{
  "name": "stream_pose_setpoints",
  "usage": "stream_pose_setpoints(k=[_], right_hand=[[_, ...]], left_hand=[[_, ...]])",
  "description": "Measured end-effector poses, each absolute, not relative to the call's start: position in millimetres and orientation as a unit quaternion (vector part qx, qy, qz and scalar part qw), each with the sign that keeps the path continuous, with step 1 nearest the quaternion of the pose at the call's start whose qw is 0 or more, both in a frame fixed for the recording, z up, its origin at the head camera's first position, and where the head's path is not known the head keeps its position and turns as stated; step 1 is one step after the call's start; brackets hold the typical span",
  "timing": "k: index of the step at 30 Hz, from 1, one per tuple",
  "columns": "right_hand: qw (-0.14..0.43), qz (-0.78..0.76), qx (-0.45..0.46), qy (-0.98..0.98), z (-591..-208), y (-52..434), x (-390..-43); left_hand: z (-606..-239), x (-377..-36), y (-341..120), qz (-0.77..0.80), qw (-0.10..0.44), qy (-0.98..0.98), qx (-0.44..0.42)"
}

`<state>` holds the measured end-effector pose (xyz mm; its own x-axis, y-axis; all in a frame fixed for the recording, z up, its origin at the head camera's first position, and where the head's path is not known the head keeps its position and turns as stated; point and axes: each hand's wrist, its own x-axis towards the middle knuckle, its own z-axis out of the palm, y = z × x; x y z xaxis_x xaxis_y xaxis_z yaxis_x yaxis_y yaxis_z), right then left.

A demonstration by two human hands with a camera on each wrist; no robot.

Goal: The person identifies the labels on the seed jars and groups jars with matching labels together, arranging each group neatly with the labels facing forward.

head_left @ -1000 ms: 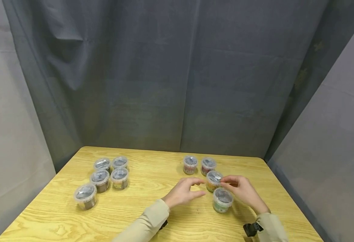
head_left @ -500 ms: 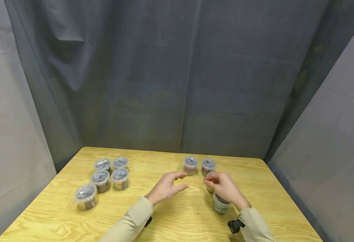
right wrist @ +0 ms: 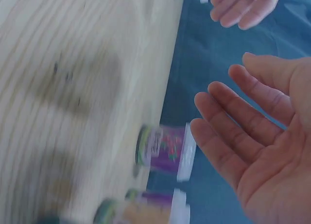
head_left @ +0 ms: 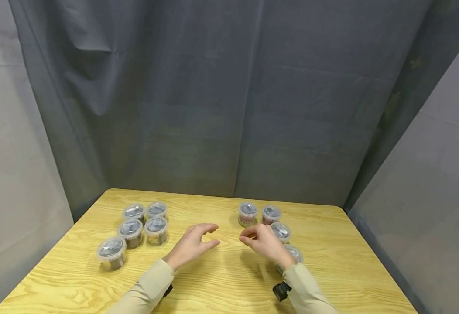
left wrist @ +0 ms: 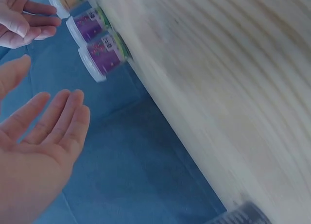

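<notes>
My left hand hovers over the middle of the table, fingers extended and thumb apart, holding nothing. To its right, my right hand is also above the table; the right wrist view shows its palm bare and fingers relaxed. Just beyond the right hand stand two lidded tubs with purple labels, one at the back left and one beside it. A tub with an orange label is nearer. Closest to my right wrist is another lidded tub, partly hidden by the hand and sleeve.
Several more lidded tubs with dark contents stand upright on the left, such as the front one and the one at the back. The wooden table ends at a dark curtain behind.
Both hands have moved left, away from the right-hand tubs. The right hand has left the orange-label tub it was touching or nearly touching. The tubs stand as before.
</notes>
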<state>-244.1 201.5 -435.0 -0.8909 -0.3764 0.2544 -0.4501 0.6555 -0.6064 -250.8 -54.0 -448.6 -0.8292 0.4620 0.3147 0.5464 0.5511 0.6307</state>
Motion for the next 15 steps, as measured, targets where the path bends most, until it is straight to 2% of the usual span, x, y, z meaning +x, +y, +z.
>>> stream_pose_setpoints(k=[10,15], right_hand=[[0.038,0.350,0.250,-0.902,-448,154,-254],[0.044,0.352,0.254,-0.900,-453,134,-259]], left_hand=[[-441,-255,-84,-0.375,0.097,-0.892,-0.233],[-437,-260,-99,-0.368,0.098,-0.899,-0.215]])
